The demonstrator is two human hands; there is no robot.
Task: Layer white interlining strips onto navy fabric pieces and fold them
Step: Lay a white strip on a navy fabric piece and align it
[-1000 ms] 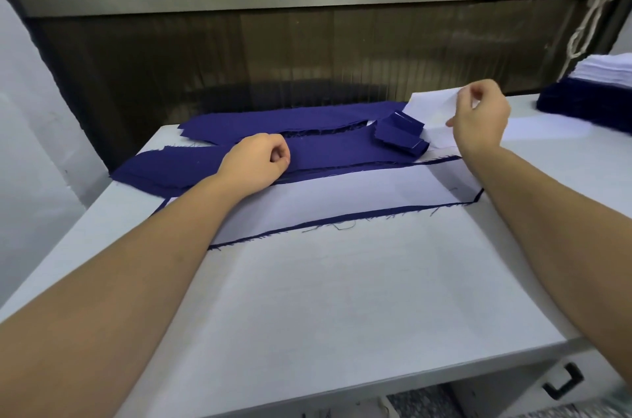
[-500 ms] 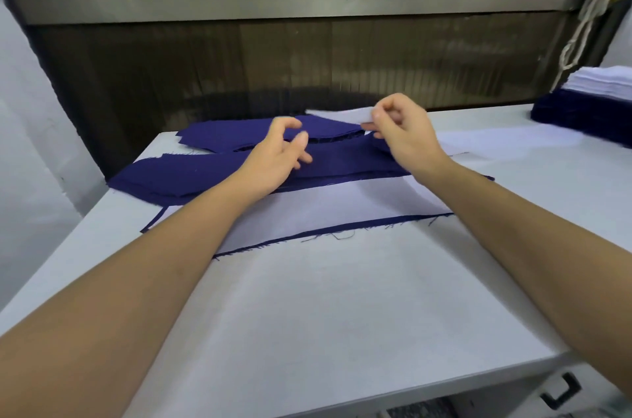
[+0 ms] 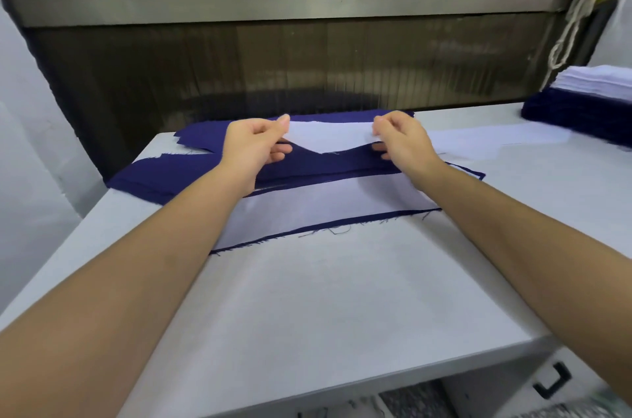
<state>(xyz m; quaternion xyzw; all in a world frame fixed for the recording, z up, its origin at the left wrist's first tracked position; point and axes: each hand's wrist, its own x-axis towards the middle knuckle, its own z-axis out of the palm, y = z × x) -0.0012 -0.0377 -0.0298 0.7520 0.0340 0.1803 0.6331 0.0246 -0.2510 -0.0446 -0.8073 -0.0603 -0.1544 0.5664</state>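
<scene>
Hands have pulled apart since half a second ago, and the left hand has joined in. It's pinching one end of the strip, and the right hand pinches the other. The strip is stretched between them mid-frame, just over the navy pieces on the worktop. Lower down lies a layered piece, navy with white on top. At the right edge there's a stack of navy and white.

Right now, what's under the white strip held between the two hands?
Navy fabric pieces lie beneath the white strip, stacked and running left along the table. Whatever lies directly below the strip's middle is covered, as is how far the navy extends there.
</scene>
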